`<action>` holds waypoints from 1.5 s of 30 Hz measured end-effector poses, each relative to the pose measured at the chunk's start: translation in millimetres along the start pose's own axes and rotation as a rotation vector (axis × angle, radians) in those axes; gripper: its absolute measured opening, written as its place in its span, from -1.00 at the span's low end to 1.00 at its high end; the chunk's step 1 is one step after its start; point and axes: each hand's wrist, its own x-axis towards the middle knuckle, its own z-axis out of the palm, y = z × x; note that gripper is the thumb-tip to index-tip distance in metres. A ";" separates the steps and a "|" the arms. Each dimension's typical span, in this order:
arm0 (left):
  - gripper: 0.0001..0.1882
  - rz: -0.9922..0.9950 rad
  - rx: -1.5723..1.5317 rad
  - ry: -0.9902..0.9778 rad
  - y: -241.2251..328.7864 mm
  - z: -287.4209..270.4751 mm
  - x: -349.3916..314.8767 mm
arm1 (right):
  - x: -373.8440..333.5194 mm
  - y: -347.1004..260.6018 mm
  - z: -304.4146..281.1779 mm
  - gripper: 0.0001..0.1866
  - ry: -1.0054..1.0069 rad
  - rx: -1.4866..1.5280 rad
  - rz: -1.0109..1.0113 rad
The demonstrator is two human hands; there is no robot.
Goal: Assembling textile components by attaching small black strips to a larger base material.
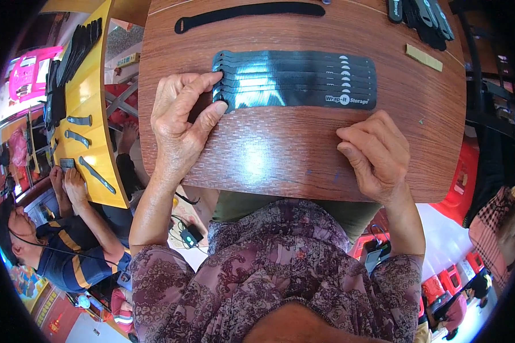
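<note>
Several black hook-and-loop straps (294, 80) lie overlapped in a flat, glossy row across the brown table, their slotted ends to the left and white markings near the right ends. At that left edge my left hand (180, 114) grips the row, index finger on the upper straps and thumb at the lowest one. Just below the right end of the row, my right hand (377, 151) rests by the table with fingers curled in toward the thumb; nothing shows in it. A single long black strap (249, 14) lies apart beyond the row.
Bundled straps (423, 20) and a small yellowish strip (424, 58) lie at the table's (280, 171) far right. To the left, a co-worker (68, 240) handles straps at a yellow table (107, 194). A red stool (462, 186) stands beyond the right edge.
</note>
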 end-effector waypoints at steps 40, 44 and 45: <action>-0.67 0.054 0.279 -0.064 -58.7 -13.6 100.3 | -5.6 8.1 6.9 -0.87 0.123 0.029 -0.044; -0.71 -0.116 0.089 -0.100 -63.8 -14.4 103.0 | -6.6 8.0 6.1 -0.87 0.124 0.007 -0.047; -0.71 -0.112 0.089 -0.101 -63.1 -15.7 103.1 | -6.8 8.4 6.5 -0.88 0.119 0.003 -0.044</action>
